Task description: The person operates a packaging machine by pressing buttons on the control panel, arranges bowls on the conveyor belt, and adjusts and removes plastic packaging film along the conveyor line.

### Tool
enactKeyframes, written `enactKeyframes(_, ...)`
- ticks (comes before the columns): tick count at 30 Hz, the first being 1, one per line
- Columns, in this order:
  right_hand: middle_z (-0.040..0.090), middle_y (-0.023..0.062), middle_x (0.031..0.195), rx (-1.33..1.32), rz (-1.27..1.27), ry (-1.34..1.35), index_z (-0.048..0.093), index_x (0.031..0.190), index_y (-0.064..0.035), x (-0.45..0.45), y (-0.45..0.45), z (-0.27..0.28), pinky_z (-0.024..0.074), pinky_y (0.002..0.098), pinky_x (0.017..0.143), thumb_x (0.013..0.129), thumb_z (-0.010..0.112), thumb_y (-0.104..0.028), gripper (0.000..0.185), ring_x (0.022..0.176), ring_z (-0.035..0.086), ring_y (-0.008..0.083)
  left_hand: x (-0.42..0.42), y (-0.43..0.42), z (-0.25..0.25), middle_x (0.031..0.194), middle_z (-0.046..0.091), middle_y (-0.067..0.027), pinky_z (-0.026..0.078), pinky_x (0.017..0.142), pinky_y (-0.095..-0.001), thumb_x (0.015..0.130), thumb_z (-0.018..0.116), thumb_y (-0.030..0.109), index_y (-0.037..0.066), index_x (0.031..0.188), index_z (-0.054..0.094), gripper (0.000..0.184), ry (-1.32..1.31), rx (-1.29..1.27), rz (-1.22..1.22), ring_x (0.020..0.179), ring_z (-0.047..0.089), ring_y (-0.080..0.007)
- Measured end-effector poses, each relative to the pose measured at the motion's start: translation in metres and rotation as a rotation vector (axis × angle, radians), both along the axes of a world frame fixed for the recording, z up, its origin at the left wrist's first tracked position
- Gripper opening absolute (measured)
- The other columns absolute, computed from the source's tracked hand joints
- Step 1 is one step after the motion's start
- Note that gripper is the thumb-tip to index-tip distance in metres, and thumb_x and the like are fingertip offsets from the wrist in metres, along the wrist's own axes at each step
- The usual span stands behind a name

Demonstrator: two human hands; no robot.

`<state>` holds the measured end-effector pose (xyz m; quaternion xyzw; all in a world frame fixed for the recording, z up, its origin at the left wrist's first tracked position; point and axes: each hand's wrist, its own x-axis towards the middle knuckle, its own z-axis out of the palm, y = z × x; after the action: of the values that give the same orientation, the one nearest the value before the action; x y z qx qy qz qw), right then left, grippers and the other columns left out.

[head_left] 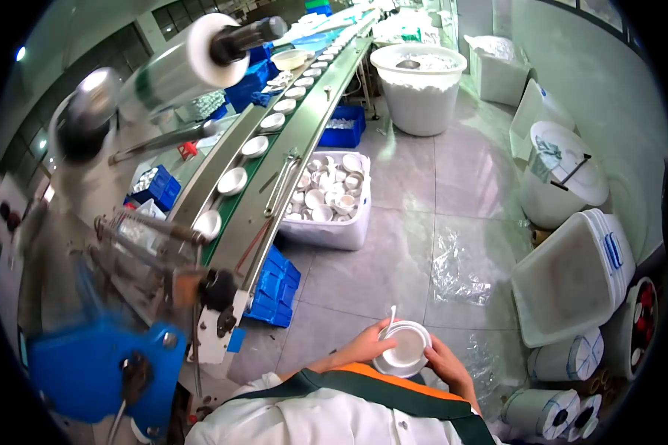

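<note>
Close to my body, both hands are at a round white plastic bowl [407, 347], its opening facing up. My left hand [365, 345] grips its left rim, thumb on top. A thin white stick-like piece [393, 314], perhaps a spoon, juts up beside that thumb; I cannot tell how it is held. My right hand [450, 365] is closed round the bowl's right side. A second rim shows under the first, so more than one bowl may be stacked. The fingers beneath are hidden.
Left of me runs a conveyor [304, 122] with a row of white bowls [232, 181]. A bin full of bowls [330, 194] stands beside it. Blue machinery [104, 371] is close at left. White tubs [571, 274] and film rolls [568, 356] line the right; plastic film [456, 267] lies on the floor.
</note>
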<state>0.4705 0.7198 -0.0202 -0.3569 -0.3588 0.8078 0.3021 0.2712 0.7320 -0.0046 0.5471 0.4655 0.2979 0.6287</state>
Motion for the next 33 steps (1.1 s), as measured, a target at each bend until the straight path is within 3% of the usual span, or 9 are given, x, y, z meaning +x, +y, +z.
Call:
enactKeyframes(7,0.046,0.0115,0.100,0.189,-0.082,-0.304,0.037,0.108,0.0028,0.025,0.137,-0.006,0.0349,0.0268,0.078,0.068,0.060,-0.022,0.052,0.093,0.043,0.0163,0.036,0.164,0.002,0.099,0.048,-0.0090,0.035,0.080,-0.0279,0.071,0.055,0.021,0.005,0.109,0.037,0.045,0.074,-0.055,-0.196,0.093,0.045,-0.0163)
enactKeyframes(11,0.049,0.0113,0.092,0.160,-0.232,-0.272,0.039,0.103,0.0036,0.037,0.238,-0.014,0.0359,0.0257,0.076,0.069,0.057,-0.015,0.043,0.086,0.046,0.0155,0.063,0.255,-0.025,0.102,0.046,-0.0076,0.033,0.083,-0.0272,0.072,0.056,0.027,0.006,0.111,0.036,0.048,-0.026,-0.120,-0.178,0.096,0.042,-0.0150)
enactKeyframes(14,0.049,0.0107,0.092,0.200,-0.221,-0.208,0.039,0.104,0.0030,0.045,0.329,-0.010,0.0361,0.0255,0.075,0.069,0.053,-0.011,0.040,0.086,0.046,0.0150,0.066,0.343,0.016,0.106,0.044,-0.0082,0.032,0.083,-0.0259,0.073,0.055,0.027,0.006,0.114,0.034,0.051,-0.012,-0.135,-0.140,0.099,0.040,-0.0143)
enactKeyframes(18,0.049,0.0087,0.093,0.182,-0.195,-0.201,0.039,0.105,0.0017,0.045,0.440,-0.003,0.0363,0.0255,0.076,0.067,0.047,-0.004,0.039,0.086,0.046,0.0149,0.053,0.426,0.001,0.109,0.042,-0.0098,0.038,0.078,-0.0258,0.078,0.049,0.024,0.003,0.114,0.033,0.045,-0.165,0.004,0.131,0.100,0.040,-0.0146)
enactKeyframes(20,0.049,0.0075,0.092,0.154,-0.198,-0.152,0.040,0.105,0.0017,0.046,0.488,-0.012,0.0376,0.0255,0.074,0.066,0.046,-0.003,0.040,0.084,0.047,0.0146,0.039,0.462,0.004,0.107,0.043,-0.0107,0.042,0.072,-0.0268,0.079,0.047,0.024,0.002,0.110,0.036,0.039,-0.299,-0.194,0.456,0.098,0.041,-0.0156)
enactKeyframes(23,0.049,0.0065,0.089,0.057,-0.202,-0.168,0.041,0.104,0.0008,0.030,0.562,-0.023,0.0412,0.0255,0.065,0.065,0.047,-0.003,0.039,0.077,0.049,0.0146,0.019,0.520,0.002,0.097,0.048,-0.0107,0.045,0.056,-0.0238,0.080,0.046,0.021,0.001,0.102,0.041,0.030,-0.362,-0.197,0.645,0.085,0.049,-0.0163)
enactKeyframes(27,0.049,0.0088,0.089,0.042,-0.233,-0.127,0.041,0.103,0.0024,0.000,0.662,-0.048,0.0421,0.0267,0.065,0.064,0.044,-0.002,0.039,0.078,0.050,0.0164,-0.014,0.606,-0.017,0.091,0.050,-0.0132,0.045,0.056,-0.0247,0.080,0.045,0.020,-0.001,0.098,0.043,0.027,-0.389,-0.251,0.581,0.082,0.051,-0.0188)
enactKeyframes(29,0.048,0.0099,0.090,-0.212,-0.251,-0.031,0.041,0.102,0.0032,-0.013,0.712,-0.054,0.0424,0.0283,0.066,0.063,0.044,-0.002,0.039,0.078,0.050,0.0183,-0.034,0.651,-0.033,0.091,0.050,-0.0133,0.045,0.056,-0.0250,0.080,0.044,0.019,-0.001,0.098,0.043,0.026,-0.380,-0.255,0.554,0.081,0.051,-0.0188)
enactKeyframes(33,0.048,0.0099,0.088,-0.153,-0.363,-0.069,0.042,0.101,0.0025,-0.021,0.832,-0.053,0.0434,0.0298,0.064,0.062,0.046,-0.003,0.039,0.075,0.051,0.0188,-0.053,0.756,-0.015,0.088,0.052,-0.0128,0.044,0.057,-0.0251,0.081,0.042,0.017,0.000,0.096,0.044,0.023,-0.373,-0.215,0.557,0.078,0.052,-0.0173)
